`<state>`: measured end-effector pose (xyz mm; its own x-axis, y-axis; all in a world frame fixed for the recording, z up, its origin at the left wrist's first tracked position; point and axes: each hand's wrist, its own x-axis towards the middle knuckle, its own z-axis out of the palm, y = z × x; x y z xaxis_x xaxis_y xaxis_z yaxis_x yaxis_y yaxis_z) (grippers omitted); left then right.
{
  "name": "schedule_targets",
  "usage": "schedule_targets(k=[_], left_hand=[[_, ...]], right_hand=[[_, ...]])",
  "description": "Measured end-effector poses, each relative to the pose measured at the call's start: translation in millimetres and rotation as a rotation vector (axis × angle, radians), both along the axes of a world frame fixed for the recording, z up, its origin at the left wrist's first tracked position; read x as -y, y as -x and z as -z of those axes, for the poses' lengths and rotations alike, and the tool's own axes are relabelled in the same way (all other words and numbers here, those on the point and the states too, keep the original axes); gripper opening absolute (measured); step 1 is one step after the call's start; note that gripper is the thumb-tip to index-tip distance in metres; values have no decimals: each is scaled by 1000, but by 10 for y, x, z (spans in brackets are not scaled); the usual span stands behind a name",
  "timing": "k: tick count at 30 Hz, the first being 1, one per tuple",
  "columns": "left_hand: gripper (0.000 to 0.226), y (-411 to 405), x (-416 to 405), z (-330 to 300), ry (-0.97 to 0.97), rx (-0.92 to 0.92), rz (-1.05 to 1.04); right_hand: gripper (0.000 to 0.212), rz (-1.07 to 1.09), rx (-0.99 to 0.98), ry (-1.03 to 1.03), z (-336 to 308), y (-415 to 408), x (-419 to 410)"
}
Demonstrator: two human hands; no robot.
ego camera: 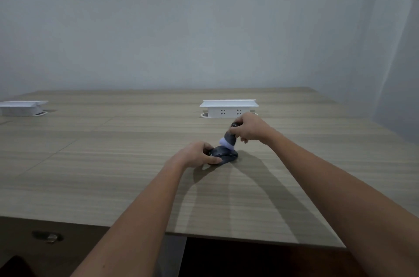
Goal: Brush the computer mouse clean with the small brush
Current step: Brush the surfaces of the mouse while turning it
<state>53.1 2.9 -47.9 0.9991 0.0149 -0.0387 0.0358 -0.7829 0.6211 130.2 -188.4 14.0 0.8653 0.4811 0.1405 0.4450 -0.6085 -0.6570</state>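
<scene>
left hand [199,153] clamped on mouse [224,154] | right hand [249,128] gripping brush [229,137] | bristles touching mouse top | both on surface [113,152]

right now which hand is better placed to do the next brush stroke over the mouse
Right. The right hand already has a grip on the brush, bristles touching the mouse. The left hand is busy steadying the mouse on the table.

mouse [223,155] half hidden, brush [228,138] handle hidden
</scene>
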Motion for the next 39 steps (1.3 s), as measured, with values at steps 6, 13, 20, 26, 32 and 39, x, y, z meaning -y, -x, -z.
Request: schedule_targets(k=[6, 13, 20, 26, 32, 39], left_hand=[[40, 30, 43, -21, 5, -3, -17], [42, 50, 15, 15, 25, 50, -64], [45, 47, 36, -16, 32, 58, -76], [45, -13, 61, 38, 121, 86, -115], [51, -43, 74, 62, 196, 91, -144], [35, -51, 137, 77, 221, 150, -180]], right_hand=[[23, 92, 130, 90, 75, 3, 94], [16, -19, 46, -67, 226, 12, 225], [16, -63, 13, -208, 284, 67, 314], [15, 69, 146, -227, 402, 61, 379], [15, 117, 208, -148, 534, 80, 486], [14, 13, 104, -215, 603, 138, 481]])
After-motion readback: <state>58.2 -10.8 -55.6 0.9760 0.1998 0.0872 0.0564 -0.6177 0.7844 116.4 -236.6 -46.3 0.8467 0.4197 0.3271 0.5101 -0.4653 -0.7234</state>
